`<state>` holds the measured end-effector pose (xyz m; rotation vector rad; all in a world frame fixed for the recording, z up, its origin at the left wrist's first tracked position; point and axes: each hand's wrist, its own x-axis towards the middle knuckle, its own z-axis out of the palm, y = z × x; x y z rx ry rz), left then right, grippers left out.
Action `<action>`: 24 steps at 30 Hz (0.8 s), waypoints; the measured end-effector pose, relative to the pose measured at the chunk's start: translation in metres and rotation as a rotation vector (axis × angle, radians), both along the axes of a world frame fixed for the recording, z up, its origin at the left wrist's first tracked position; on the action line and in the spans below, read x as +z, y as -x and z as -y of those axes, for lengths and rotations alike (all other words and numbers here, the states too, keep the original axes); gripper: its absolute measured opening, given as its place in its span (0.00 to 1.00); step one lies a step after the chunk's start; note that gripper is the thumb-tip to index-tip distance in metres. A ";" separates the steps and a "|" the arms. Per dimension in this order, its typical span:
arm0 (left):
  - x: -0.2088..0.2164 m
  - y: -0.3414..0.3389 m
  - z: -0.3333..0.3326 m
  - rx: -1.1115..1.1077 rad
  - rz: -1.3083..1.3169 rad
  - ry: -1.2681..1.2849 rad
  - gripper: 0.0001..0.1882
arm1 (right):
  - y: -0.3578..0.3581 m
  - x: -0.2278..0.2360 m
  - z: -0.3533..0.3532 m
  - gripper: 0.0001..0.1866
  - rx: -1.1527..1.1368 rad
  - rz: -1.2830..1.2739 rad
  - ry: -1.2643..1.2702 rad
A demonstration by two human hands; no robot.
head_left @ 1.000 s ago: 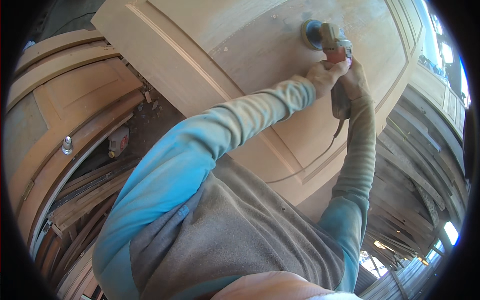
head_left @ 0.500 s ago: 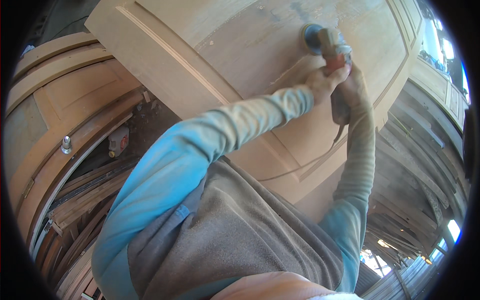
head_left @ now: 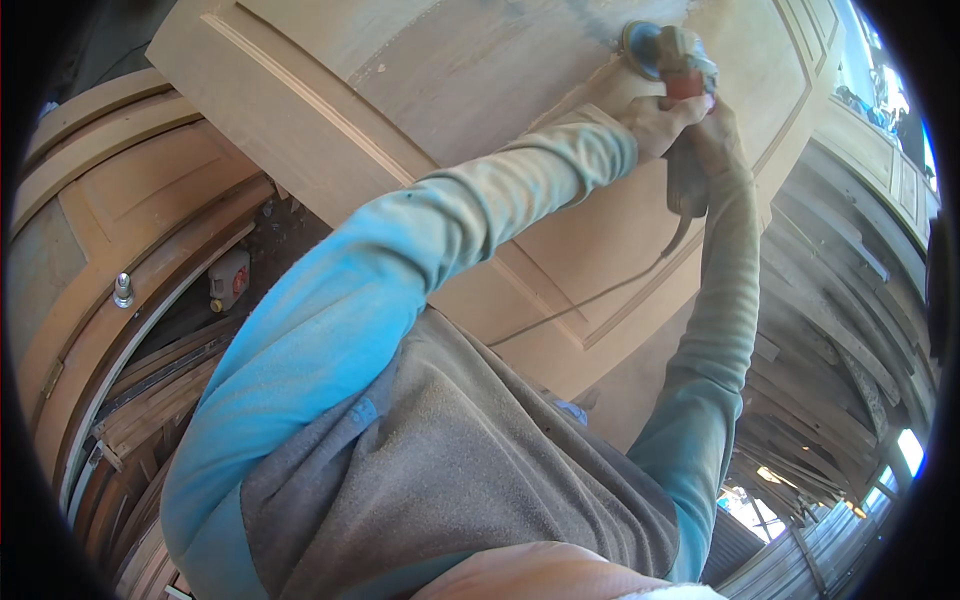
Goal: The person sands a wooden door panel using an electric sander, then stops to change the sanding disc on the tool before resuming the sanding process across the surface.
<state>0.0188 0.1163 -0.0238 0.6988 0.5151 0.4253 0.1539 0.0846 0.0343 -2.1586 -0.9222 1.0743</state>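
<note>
Both my hands grip an angle grinder (head_left: 684, 180) fitted with a round sanding disc (head_left: 642, 50). My left hand (head_left: 655, 124) is closed round its front, just behind the metal head. Along the right side of the body, my right hand (head_left: 716, 138) is wrapped round the housing, its fingers partly hidden. The disc is tilted against a large panelled wooden door (head_left: 480, 90), whose recessed panel shows patchy pale and grey areas. From the rear of the grinder a cord (head_left: 590, 300) trails down across the door toward my body.
To the left stands another wooden door (head_left: 150, 190) with a metal knob (head_left: 123, 291). A dusty plastic jug (head_left: 229, 280) and stacked boards (head_left: 170, 400) lie beyond its edge. Long planks (head_left: 820, 290) are piled at the right.
The grinder and both hands have moved slightly right and up across the door panel. My grip on it looks the same. The view has shifted a little.
</note>
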 end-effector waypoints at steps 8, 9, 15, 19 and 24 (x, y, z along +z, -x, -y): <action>0.000 0.055 0.065 0.175 0.205 0.198 0.30 | 0.070 0.016 0.045 0.24 0.228 0.007 -0.119; 0.004 0.044 0.045 0.091 0.213 0.192 0.30 | 0.058 0.015 0.034 0.25 0.134 -0.097 -0.110; -0.005 0.058 0.095 0.172 0.309 0.251 0.28 | 0.079 0.011 0.068 0.24 0.323 0.028 -0.169; 0.018 0.102 0.140 0.389 0.239 0.288 0.28 | 0.123 0.022 0.095 0.23 0.494 0.229 -0.125; -0.003 0.076 0.087 0.029 0.261 0.237 0.25 | 0.095 0.020 0.075 0.21 0.279 -0.059 -0.097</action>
